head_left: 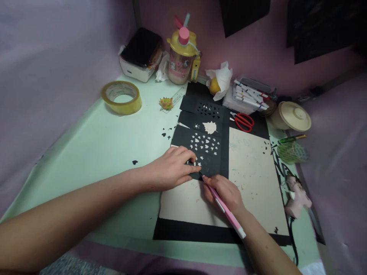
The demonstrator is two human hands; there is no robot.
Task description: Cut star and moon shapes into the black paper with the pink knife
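Taking the black sheet as the dial's centre, with twelve pointing away from the person, the pink pen-shaped tool slants in from five o'clock; it looks light, rigid and smooth, so a hold low on the barrel should steer it best. The right hand is closed around it there in a writing grip. Its dark tip reaches the sheet's near part, though whether it touches the surface is hard to tell. At seven o'clock the left hand lies over the sheet, fingers bent and pressing down, apparently pinching nothing. The sheet itself rests flat on the pale board. It is probably nearly weightless, limp and prone to sliding, so flat pressure on solid margins seems safer than a pinch. Farther up, the star and heart openings leave narrow bridges that could tear or crease; the plain strip along three o'clock looks sturdiest. Red-handled scissors lie beyond, toward two.
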